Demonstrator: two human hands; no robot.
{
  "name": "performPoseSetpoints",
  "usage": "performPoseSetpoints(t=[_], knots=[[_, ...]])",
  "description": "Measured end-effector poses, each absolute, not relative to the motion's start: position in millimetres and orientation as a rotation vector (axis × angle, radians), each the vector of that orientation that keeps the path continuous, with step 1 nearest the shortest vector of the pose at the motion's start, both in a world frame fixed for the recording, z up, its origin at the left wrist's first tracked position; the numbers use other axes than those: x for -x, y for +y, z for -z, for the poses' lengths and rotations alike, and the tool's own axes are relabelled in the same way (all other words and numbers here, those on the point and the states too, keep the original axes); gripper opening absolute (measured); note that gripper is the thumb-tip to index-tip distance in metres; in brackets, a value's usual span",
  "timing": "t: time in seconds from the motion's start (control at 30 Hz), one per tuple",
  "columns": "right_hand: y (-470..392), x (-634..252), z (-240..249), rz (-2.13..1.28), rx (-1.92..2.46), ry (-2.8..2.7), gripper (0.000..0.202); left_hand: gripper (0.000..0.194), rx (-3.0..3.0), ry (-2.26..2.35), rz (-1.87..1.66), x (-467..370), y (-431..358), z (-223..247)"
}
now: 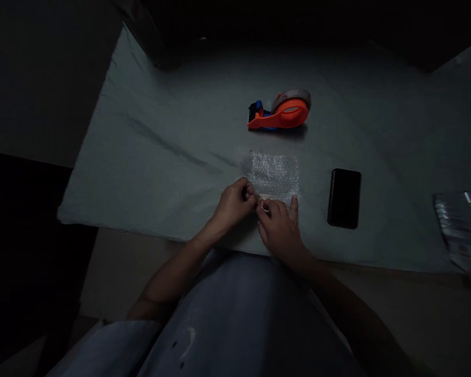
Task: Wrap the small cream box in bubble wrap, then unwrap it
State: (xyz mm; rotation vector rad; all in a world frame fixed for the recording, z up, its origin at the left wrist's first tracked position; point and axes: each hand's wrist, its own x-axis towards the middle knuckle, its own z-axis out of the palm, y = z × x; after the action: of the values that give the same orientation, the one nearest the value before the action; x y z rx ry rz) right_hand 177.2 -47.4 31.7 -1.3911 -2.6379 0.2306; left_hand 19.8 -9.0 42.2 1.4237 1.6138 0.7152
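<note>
A clear, shiny sheet that looks like bubble wrap (275, 170) lies flat on the cloth in front of me. At its near left corner my left hand (235, 203) is closed, thumb and fingertips pinched together at the edge. My right hand (281, 226) meets it fingertip to fingertip, its thumb and forefinger pinching along the same near edge. The little finger of that hand stretches out over the sheet's right side. A pale strip (265, 197) shows along the edge by the fingertips; its kind is too dark to make out.
An orange and blue tape dispenser (284, 112) with a tape roll lies beyond the sheet. To the right is a black phone (344, 198). A shiny plastic packet (463, 225) sits at the far right edge. Pale green cloth (172, 173) covers the table; the light is dim.
</note>
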Motion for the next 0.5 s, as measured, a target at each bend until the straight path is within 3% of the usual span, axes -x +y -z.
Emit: performPoseSetpoints(t=[0.1, 0.3, 0.4, 0.5], knots=[[-48.5, -183.9, -27.1, -0.278, 1.342, -2.559, 0.038, 0.018, -1.433, 1.500, -0.733, -29.1, -3.0, -50.5], [-53.1, -190.7, -17.6, -0.302, 1.278, -2.459, 0.054, 0.045, -1.309, 1.305, -0.728, -32.9, 2.7, -50.9], [-53.0, -190.8, -15.3, -0.314, 1.300, -2.430, 0.046, 0.040, -1.353, 1.312, -0.855, -31.0, -1.1, -45.0], [-51.2, -190.6, -13.3, -0.323, 1.280, -2.376, 0.036, 0.021, -1.640, 1.408, -1.134, -24.2, -9.7, -34.8]])
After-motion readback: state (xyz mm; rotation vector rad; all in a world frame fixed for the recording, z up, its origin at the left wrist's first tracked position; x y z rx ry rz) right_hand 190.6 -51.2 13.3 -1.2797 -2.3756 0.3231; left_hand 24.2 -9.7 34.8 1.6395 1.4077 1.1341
